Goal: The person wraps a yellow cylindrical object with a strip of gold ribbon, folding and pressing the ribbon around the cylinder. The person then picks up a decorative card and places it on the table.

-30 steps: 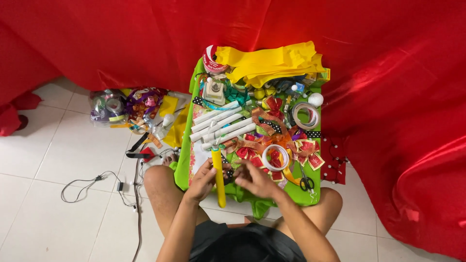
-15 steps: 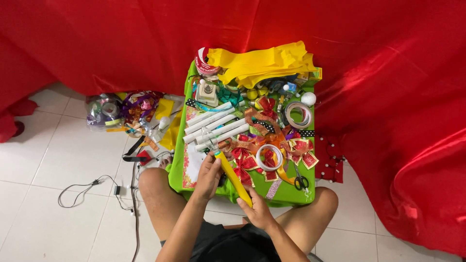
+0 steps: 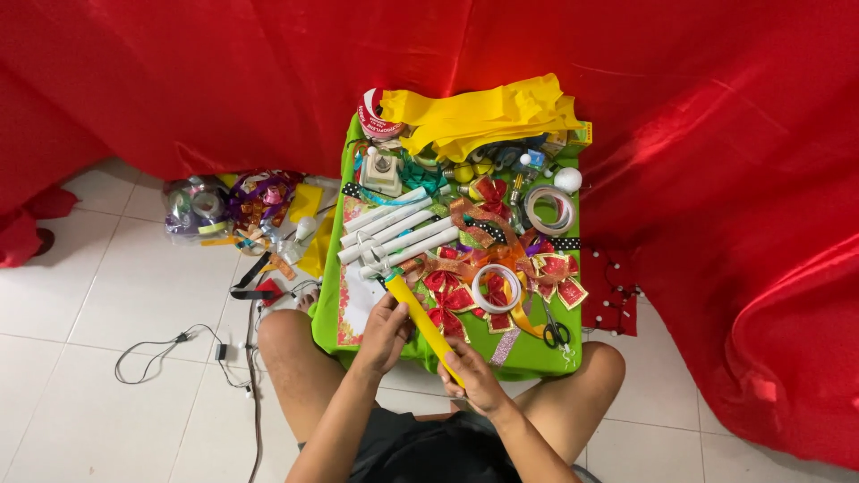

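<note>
A rolled yellow paper tube (image 3: 424, 324) lies slantwise over the near left part of the green counter (image 3: 555, 353), its far end up by the white rolls and its near end down over the counter's near edge. The left hand (image 3: 385, 333) is curled around the tube's middle from the left, its grip closed on it; the right hand (image 3: 474, 376) pinches the near end, grip likewise closed, though whether the fingertips hold the paper's loose edge is hard to tell from this height. To keep the roll tight, a judgement only, the left hand should steady the middle while the right turns evenly, so the ends stay level and the tube does not cone. Just far of the tube lies a row of white paper rolls (image 3: 394, 234); to its right are red foil bows (image 3: 447, 300), a ring of clear tape (image 3: 497, 288) and, further right, black-handled scissors (image 3: 555, 333). A larger tape roll (image 3: 549, 210) sits toward the far right, and a heap of yellow cloth (image 3: 483, 114) at the far end. Red fabric (image 3: 698, 179) drapes behind and to the right. Compared with half a second ago, the tube sits at much the same slant, and both hands remain on it.
</note>
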